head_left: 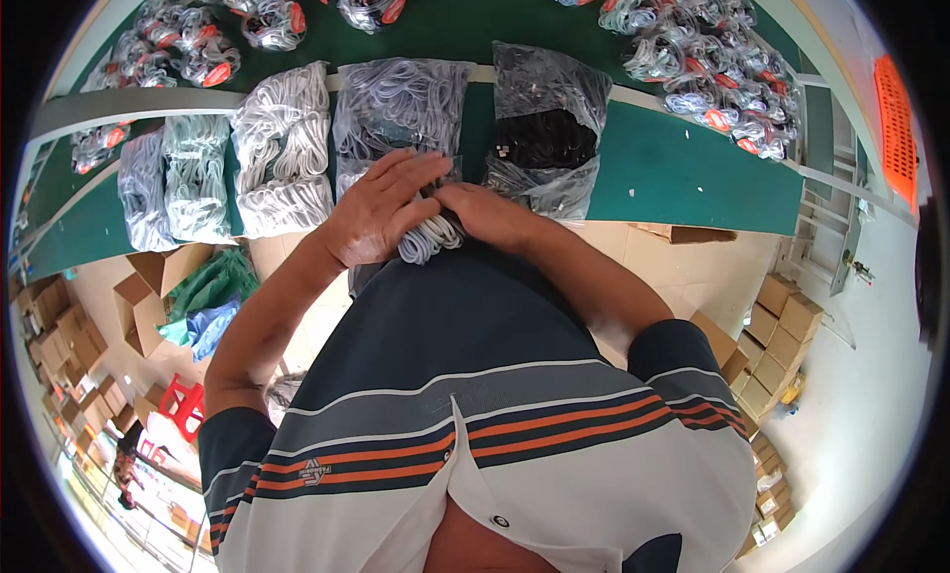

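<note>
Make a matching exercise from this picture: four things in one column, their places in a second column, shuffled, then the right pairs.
Things:
1. white cable bundle
2. black cable bag
3. red stool
4. orange crate

Places:
A. on the floor, lower left
B. at the far right edge, past the table
C. between the left hand and the right hand
D. on the green table, just beyond the right hand

Pairs: 1-C, 2-D, 3-A, 4-B
</note>
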Tool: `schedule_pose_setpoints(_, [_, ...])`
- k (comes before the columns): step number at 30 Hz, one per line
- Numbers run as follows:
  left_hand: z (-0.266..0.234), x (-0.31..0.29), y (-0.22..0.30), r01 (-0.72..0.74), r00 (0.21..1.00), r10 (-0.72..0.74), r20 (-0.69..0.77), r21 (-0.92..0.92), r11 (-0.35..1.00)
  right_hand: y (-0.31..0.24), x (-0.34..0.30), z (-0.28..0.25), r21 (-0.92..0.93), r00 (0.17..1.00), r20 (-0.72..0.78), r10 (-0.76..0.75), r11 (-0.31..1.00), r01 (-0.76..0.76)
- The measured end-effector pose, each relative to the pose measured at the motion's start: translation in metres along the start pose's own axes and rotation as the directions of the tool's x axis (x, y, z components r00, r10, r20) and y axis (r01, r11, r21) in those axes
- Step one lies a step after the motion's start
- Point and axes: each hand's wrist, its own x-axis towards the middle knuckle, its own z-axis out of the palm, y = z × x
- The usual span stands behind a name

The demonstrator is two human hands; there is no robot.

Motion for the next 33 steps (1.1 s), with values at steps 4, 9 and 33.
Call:
schedule_pose_setpoints(4, [0.021, -0.003, -0.003, 0.02, 0.996, -0.027, -0.081, -0.084, 0.996, 0.012, -0.006, -0.002, 0.172, 0.997, -0.037, -0.066, 0.983, 0.071])
schedule_pose_setpoints(9, [0.045, -0.02, 0.01, 0.457, 0.885, -0.464, -0.018, -0.147, 0.877, 0.005, -0.017, -0.025, 0.539, 0.979, 0.085, 0.187, 0.817, -0.203])
schedule_pose_setpoints(33, [0.057, -0.033, 0.021, 0.827, 0.327, -0.939, 0.109, -0.514, 0.228, 0.215, -0.01, -0.125, -0.006, 0.693, -0.676, 0.25, 0.939, -0.345])
